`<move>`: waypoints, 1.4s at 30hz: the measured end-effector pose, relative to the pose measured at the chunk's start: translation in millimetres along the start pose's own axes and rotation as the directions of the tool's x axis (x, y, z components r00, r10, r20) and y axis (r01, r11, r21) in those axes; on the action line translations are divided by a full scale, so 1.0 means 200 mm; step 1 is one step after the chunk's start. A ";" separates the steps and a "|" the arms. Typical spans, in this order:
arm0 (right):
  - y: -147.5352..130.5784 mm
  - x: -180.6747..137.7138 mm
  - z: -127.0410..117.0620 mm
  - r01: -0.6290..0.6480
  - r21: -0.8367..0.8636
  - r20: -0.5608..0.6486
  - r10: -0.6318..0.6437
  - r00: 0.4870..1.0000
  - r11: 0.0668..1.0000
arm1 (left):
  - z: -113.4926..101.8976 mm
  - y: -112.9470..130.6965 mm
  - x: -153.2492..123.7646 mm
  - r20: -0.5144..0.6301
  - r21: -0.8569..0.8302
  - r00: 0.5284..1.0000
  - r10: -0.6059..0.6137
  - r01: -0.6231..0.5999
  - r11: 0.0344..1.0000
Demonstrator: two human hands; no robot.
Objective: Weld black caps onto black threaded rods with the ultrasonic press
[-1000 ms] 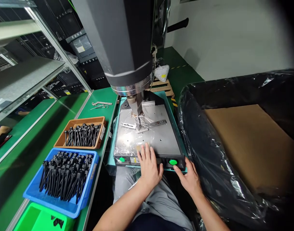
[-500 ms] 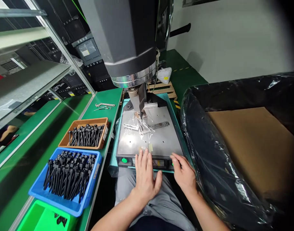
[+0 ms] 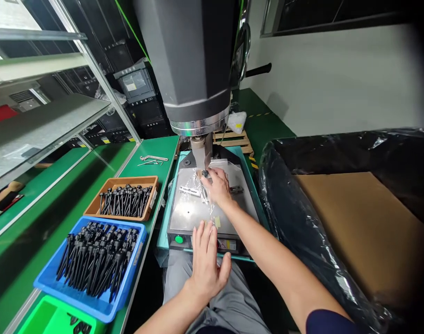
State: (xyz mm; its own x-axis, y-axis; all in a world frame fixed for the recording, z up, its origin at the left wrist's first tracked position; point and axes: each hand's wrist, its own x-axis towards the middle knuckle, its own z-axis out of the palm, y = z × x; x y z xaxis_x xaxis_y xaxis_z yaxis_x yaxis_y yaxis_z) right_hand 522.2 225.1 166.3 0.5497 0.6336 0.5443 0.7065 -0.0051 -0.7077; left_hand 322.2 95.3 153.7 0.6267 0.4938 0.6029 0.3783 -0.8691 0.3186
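Note:
My right hand (image 3: 218, 184) reaches across the machine's steel plate (image 3: 194, 213) to a small black part (image 3: 205, 174) directly under the press head (image 3: 201, 148); its fingertips pinch the part. My left hand (image 3: 206, 260) lies flat with fingers apart at the plate's front edge, holding nothing, just right of a green button (image 3: 179, 239). Clear plastic film (image 3: 193, 188) covers part of the plate.
A large grey press column (image 3: 194, 60) rises above the plate. On the green bench to the left stand a brown tray (image 3: 123, 197) and a blue bin (image 3: 93, 262), both with several black pins, and a green bin (image 3: 55, 320). A black-bagged carton (image 3: 354, 222) sits at the right.
My right hand left the machine's front edge and reached forward to the part under the press head. The press head has risen. My left hand stayed at the front edge.

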 end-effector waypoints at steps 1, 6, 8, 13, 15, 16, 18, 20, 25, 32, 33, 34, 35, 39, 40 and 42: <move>0.00 0.04 0.00 -0.006 0.007 0.030 0.006 1.000 1.000 | 0.00 0.00 0.00 0.001 -0.004 1.000 -0.003 0.003 1.000; -0.02 0.15 -0.04 0.051 0.031 0.068 -0.053 0.996 0.998 | 0.03 -0.02 0.01 -0.001 -0.025 0.999 -0.033 0.033 0.999; -0.05 0.14 -0.08 0.084 0.057 0.051 -0.087 0.995 0.995 | 0.03 -0.03 0.01 0.002 -0.034 0.999 -0.053 0.053 0.998; -0.04 -0.10 -0.27 -0.055 0.263 0.032 0.048 0.998 0.963 | 0.06 -0.04 -0.01 0.027 -0.055 0.997 -0.067 0.068 0.996; -0.01 -0.25 -0.38 -0.160 0.369 0.036 0.158 0.987 0.916 | 0.10 -0.05 -0.03 0.074 -0.066 0.995 -0.060 0.065 0.996; 0.01 -0.33 -0.43 -0.187 0.415 0.020 0.196 0.980 0.890 | 0.12 -0.06 -0.04 0.107 -0.075 0.993 -0.053 0.061 0.995; 0.03 -0.49 -0.53 -0.202 0.467 -0.024 0.241 0.970 0.861 | 0.15 -0.07 -0.05 0.201 -0.104 0.979 -0.023 0.045 0.994; 0.04 -0.61 -0.62 -0.189 0.459 -0.051 0.238 0.970 0.868 | 0.18 -0.07 -0.05 0.321 -0.153 0.947 0.027 0.024 0.988; -0.01 -0.81 -0.73 -0.131 0.410 0.028 0.132 0.991 0.903 | 0.12 -0.07 -0.02 0.375 -0.368 0.906 0.195 -0.047 0.929; -0.12 -0.98 -0.74 -0.137 0.501 0.130 0.083 0.988 0.855 | -0.12 0.06 0.04 0.159 -0.718 0.982 -0.098 0.183 0.672; -0.13 -1.00 -0.73 -0.143 0.509 0.142 0.080 0.987 0.849 | -0.14 0.08 0.05 0.156 -0.740 0.981 -0.117 0.194 0.644; -0.14 -1.02 -0.72 -0.148 0.510 0.151 0.081 0.985 0.848 | -0.16 0.10 0.05 0.150 -0.754 0.979 -0.135 0.202 0.625; -0.15 -1.04 -0.71 -0.154 0.502 0.160 0.084 0.984 0.851 | -0.17 0.11 0.05 0.148 -0.763 0.977 -0.154 0.212 0.610; -0.18 -1.07 -0.71 -0.149 0.457 0.189 0.068 0.980 0.877 | -0.19 0.12 0.02 0.204 -0.782 0.951 -0.232 0.301 0.545; -0.18 -1.08 -0.71 -0.142 0.458 0.194 0.057 0.979 0.878 | -0.18 0.11 0.02 0.226 -0.784 0.944 -0.243 0.324 0.529; -0.19 -1.08 -0.70 -0.134 0.463 0.199 0.044 0.979 0.876 | -0.18 0.10 0.00 0.249 -0.787 0.934 -0.257 0.350 0.509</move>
State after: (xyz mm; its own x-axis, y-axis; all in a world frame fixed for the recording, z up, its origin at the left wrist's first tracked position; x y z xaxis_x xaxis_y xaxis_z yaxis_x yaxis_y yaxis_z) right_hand 439.5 -20.5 139.0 0.4805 0.7744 0.4117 0.3388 0.2690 -0.9016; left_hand 305.5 76.7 187.3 0.6580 0.6912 0.2989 -0.1241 -0.2920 0.9483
